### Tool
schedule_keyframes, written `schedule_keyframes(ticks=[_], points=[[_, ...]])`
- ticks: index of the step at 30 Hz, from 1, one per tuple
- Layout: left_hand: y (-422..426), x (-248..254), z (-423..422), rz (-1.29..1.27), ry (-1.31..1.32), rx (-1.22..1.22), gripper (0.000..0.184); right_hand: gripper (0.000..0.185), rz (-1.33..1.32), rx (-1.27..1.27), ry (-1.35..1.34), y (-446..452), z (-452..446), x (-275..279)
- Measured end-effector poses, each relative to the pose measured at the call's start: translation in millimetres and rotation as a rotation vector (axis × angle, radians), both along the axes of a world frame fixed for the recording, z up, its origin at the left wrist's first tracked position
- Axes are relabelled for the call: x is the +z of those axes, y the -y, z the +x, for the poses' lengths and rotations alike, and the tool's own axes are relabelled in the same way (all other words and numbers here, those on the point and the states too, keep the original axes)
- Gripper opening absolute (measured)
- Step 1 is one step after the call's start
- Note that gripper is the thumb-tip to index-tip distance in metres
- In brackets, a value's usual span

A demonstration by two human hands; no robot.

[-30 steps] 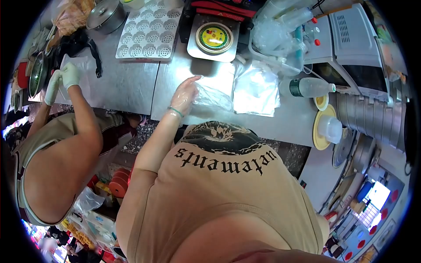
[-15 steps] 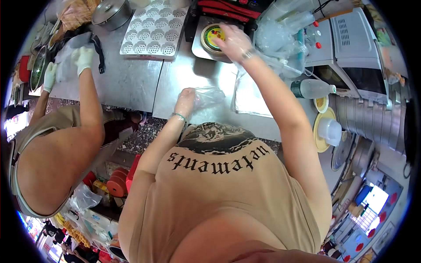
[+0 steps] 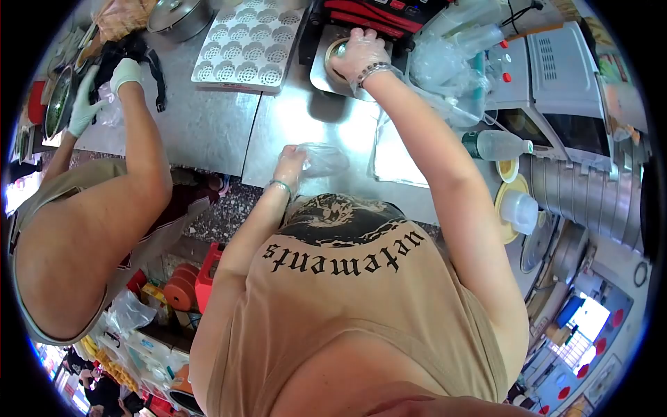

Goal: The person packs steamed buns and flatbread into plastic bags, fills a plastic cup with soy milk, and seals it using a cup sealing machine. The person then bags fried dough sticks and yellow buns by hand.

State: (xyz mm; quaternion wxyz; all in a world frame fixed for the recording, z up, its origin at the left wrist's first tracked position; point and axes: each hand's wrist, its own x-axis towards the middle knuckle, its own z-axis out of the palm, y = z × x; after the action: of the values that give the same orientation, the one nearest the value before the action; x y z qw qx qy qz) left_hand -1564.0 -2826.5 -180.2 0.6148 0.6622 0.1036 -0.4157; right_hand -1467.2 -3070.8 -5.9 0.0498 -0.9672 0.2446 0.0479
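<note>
- Head view: we have our right hand [image 3: 363, 55] reached up over the round tin [image 3: 338, 48], which sits on a square metal platform [image 3: 322, 72] at the back of the steel counter [image 3: 283, 124].
- That hand wears a thin clear glove and is partly open, fingers spread across the tin's top. It hides most of the tin, so we cannot tell whether the fingers have closed on its rim or only rest there.
- Our left hand [image 3: 290, 164], gloved too, is mostly closed, and looks to pinch one end of a clear plastic bag [image 3: 326, 160] lying on the counter near our shirt. We make out no contents in the bag.
- We judge the step in hand to be getting hold of the tin while the bag is kept within reach.
- A move of the tin from here would call for fingers and thumb set firmly round its rim, as the slick glove could slip; the left hand need only keep its light hold.
- Just right of the bag we have a stack of clear sheets [image 3: 397, 158]; a white moulded tray [image 3: 248, 48] lies left of the platform.
- Farther left, a co-worker's white-gloved hands [image 3: 126, 74] are at the same counter, well apart from ours.
</note>
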Motion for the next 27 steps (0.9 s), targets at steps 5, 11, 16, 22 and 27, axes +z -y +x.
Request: schedule_keyframes(ticks=[5, 11, 16, 22, 27], points=[[1, -1, 12, 0.071, 0.030, -0.005, 0.032, 0.069, -0.017, 0.123, 0.329, 31, -47, 33], [0, -9, 16, 0.061, -0.019, -0.003, 0.033, 0.050, 1.725, -0.488, 1.146, 83, -163, 38], [21, 11, 12, -0.040, -0.089, 0.079, 0.032, 0.059, 2.493, -0.521, 0.746, 42, -212, -28], [47, -38, 13, 0.102, 0.021, -0.147, 0.030, 0.061, 1.083, -0.340, 0.448, -18, -222, -84], [39, -44, 8, 0.193, 0.393, -0.284, 0.029, 0.066, 0.316, 0.021, 0.122, -77, -185, -76]])
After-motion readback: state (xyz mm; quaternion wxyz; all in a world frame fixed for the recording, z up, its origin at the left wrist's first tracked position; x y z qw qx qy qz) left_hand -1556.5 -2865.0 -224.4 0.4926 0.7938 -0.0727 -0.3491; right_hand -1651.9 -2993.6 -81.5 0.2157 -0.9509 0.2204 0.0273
